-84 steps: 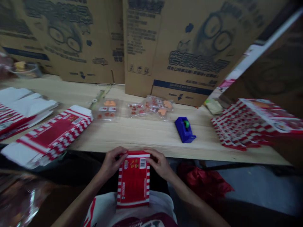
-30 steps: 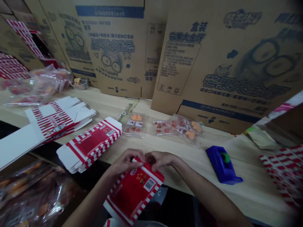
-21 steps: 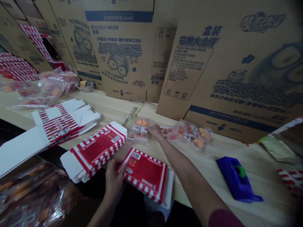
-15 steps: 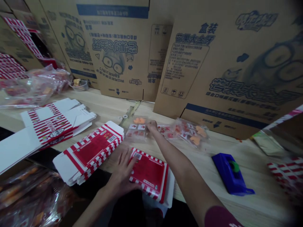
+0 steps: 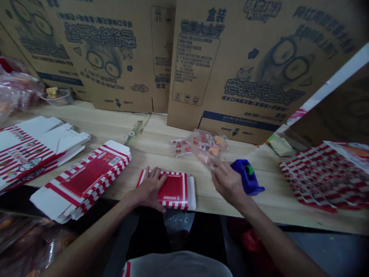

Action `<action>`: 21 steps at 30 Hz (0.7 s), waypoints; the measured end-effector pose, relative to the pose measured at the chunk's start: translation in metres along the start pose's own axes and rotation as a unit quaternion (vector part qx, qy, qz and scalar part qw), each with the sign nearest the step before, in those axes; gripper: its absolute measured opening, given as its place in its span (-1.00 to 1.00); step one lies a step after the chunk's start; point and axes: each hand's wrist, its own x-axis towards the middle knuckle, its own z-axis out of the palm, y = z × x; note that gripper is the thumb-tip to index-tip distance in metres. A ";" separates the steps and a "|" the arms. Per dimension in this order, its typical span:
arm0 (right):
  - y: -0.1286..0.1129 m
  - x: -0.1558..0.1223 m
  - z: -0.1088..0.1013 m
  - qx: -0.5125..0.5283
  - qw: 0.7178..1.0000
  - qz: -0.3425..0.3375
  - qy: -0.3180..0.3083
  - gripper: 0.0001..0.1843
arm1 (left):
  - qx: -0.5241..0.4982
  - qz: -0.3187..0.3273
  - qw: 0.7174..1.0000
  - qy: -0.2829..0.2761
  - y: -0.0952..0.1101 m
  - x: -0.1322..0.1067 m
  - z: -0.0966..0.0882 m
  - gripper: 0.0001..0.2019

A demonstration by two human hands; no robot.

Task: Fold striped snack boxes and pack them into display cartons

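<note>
The left hand (image 5: 148, 189) lies open, fingers spread on a flat red-and-white striped carton (image 5: 174, 191) at the counter's (image 5: 150, 134) front edge. The right hand (image 5: 227, 183) pinches a crinkly transparent plastic packet (image 5: 209, 144), just beside a blue tape dispenser (image 5: 247, 177).

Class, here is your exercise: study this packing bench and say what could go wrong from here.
The right hand holds a clear packet of orange and red pieces close to a blue tape dispenser, so it could knock the dispenser over. The red-striped box under the left hand sits at the front edge of the wooden bench, so it might slip off if pushed.
</note>
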 end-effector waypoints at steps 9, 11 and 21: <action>0.029 -0.046 0.051 0.145 0.966 0.199 -0.075 -0.90 | 0.024 -0.060 0.998 0.017 0.014 -0.024 0.004 0.15; 0.050 -0.024 0.055 0.124 0.952 0.274 -0.049 -0.90 | 0.027 -0.066 0.997 0.017 0.019 -0.026 0.004 0.15; 0.035 -0.003 0.070 0.183 0.951 0.234 -0.087 -0.71 | 0.064 -0.131 0.984 0.105 0.048 -0.016 0.007 0.10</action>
